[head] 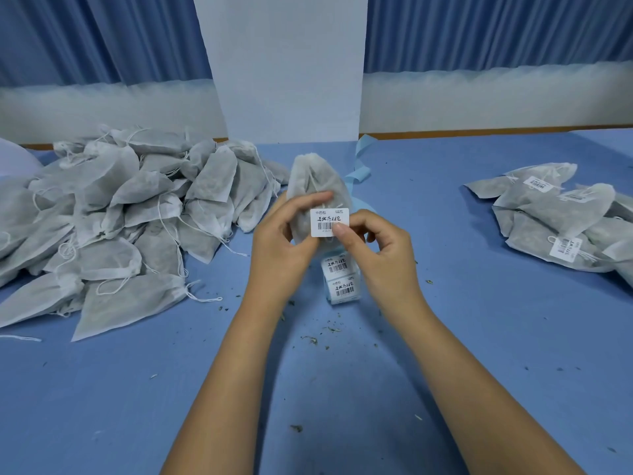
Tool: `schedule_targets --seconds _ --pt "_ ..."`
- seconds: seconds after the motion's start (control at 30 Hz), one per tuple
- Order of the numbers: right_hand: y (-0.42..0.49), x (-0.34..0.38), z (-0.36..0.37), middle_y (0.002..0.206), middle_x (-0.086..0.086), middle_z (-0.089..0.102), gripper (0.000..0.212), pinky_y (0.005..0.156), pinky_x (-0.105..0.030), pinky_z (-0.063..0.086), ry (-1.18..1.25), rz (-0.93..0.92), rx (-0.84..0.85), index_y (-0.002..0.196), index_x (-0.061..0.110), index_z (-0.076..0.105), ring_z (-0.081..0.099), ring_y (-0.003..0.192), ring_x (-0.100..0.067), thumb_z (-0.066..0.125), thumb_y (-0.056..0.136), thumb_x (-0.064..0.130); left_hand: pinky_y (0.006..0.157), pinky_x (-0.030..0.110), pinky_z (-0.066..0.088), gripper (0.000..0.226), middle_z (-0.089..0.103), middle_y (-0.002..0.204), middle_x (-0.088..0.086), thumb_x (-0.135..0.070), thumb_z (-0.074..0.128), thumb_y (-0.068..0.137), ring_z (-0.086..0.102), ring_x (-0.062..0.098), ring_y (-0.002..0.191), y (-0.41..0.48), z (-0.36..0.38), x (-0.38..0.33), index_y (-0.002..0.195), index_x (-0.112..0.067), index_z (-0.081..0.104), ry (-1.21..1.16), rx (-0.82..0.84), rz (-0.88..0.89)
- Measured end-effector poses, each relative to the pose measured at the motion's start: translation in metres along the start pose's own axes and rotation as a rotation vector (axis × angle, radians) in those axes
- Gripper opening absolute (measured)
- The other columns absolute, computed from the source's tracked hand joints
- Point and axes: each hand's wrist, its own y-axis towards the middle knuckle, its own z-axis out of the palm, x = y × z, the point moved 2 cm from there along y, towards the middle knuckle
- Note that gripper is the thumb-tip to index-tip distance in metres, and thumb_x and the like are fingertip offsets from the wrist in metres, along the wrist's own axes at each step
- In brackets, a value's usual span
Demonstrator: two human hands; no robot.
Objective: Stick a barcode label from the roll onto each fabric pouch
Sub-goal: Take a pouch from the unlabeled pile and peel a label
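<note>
One pouch [315, 180] is up off the table [479, 354] right now, dead centre, held between both hands just above the roll [340, 281]. My left hand [284, 238] has its fingers curled round the pouch's left side, fingertips across the front. My right hand [373, 248] is pinching: the thumb is flat on the lower right corner of the label [327, 221] and the other fingers are curled in behind. The label sits on the pouch's front, top edge roughly level. Can't tell if it's fully stuck down.

Room-wise, the near half of the blue table is open apart from my forearms and some herb crumbs [311, 339]. The unlabelled heap [120, 217] crowds the left side and comes close to my left hand. The labelled stack [561, 214] sits well apart on the right, cut off by the frame edge. A blue liner strip [359, 166] trails back behind the pouch toward a white panel [287, 63] at the far edge, with blue curtain [102, 36] on either side.

My hands hide the pouch's lower half and the top of the roll.

As for writing, the small print at the label's top left reads 中药包. Under it there's a bold brush-style line I can't read for sure, then a barcode with my thumb over its end. The two labels showing on the roll have the same layout. The ones on the stack are too small to read.
</note>
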Motion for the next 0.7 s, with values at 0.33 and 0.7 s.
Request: schedule_targets --seconds 0.33,0.7 --pt "0.001 -0.003 -0.002 0.064 0.011 0.06 0.015 0.063 -0.012 0.036 -0.102 -0.011 -0.059 0.072 0.014 0.062 0.046 0.061 -0.002 0.065 0.087 0.011 0.092 0.015 0.043 0.045 0.064 0.116 0.005 0.002 0.054 0.079 0.058 0.006 0.112 -0.007 0.002 -0.009 0.115 -0.022 0.065 -0.043 0.152 0.144" --pt "0.002 -0.012 -0.008 0.041 0.01 0.032 0.051 0.05 -0.016 0.025 -0.413 -0.008 -0.221 0.049 0.015 0.043 0.029 0.044 -0.012 0.078 0.074 0.042 0.068 0.01 0.041 0.035 0.059 0.078 -0.022 0.001 0.064 0.088 0.05 -0.005 0.069 -0.005 0.007 -0.006 0.101 -0.03 0.07 -0.042 -0.09 0.04"
